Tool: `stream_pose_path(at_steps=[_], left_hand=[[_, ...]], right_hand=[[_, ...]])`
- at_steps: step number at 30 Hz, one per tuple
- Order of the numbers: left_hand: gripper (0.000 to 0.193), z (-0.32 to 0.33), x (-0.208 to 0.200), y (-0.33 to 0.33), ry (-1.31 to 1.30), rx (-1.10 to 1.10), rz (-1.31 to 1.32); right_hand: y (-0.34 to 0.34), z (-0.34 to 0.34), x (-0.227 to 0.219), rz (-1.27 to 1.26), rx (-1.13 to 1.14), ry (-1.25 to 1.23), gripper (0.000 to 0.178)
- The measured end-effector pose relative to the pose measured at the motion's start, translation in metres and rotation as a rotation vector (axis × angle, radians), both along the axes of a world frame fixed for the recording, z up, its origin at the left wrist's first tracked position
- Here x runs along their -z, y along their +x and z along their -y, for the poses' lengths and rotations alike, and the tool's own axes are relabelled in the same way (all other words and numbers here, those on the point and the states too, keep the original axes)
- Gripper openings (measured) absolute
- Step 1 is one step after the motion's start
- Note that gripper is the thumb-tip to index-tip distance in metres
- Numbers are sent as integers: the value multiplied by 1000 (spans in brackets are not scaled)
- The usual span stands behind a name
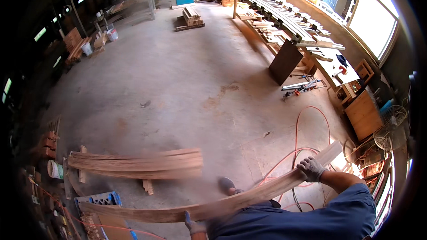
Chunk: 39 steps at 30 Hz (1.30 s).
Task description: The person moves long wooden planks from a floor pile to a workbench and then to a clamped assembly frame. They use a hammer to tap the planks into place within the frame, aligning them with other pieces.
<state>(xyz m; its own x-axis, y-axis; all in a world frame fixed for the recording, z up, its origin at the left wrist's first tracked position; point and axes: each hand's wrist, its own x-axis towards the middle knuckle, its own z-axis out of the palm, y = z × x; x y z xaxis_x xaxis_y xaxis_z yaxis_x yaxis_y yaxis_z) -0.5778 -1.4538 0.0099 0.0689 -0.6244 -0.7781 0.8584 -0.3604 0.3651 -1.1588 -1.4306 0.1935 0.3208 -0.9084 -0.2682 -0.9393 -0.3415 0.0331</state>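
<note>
A long, slightly curved wooden board [260, 193] runs across in front of my body, from the lower left up to the right. My gloved right hand [311, 169] is wrapped over it near its upper right end. Lower down, my gloved left hand [194, 225] holds the near edge, with the thumb up against the board's face; the other fingers are mostly hidden under it. Just beyond the board, a stack of long planks [138, 163] lies on short wooden supports. The board's far left end reaches over a blue plastic rack [100, 199].
Red hose [297, 126] loops over the concrete floor near my right arm. At right stand a workbench [340, 69], metal clamps [302, 88] and a wire fan [390, 126]. A white bucket [55, 169] stands at left; a small wood pile [192, 16] lies farther off.
</note>
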Motion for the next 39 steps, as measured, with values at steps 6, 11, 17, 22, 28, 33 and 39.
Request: stream_pose_path(at_steps=[6,11,17,22,28,33,39], left_hand=[[79,-35,-22,2,-29,-161,112],[73,-59,-33,1,-28,-252,195],[66,-92,-53,-22,14,-318,448],[60,-147,-83,-48,257,85,1372],[59,-199,-119,-99,399,-241,1243],[64,-269,-93,-83,113,-1004,194],[55,-341,-87,-73,-132,-1319,102]], right_hand=[[2,87,25,-16,-97,-51,64],[33,185,61,3,-267,-86,53],[77,281,136,129,-486,-132,40],[129,334,175,90,-560,-21,66],[222,382,204,73,-867,-148,78],[353,371,208,192,-1017,-255,67],[499,282,127,103,-1248,-287,49]])
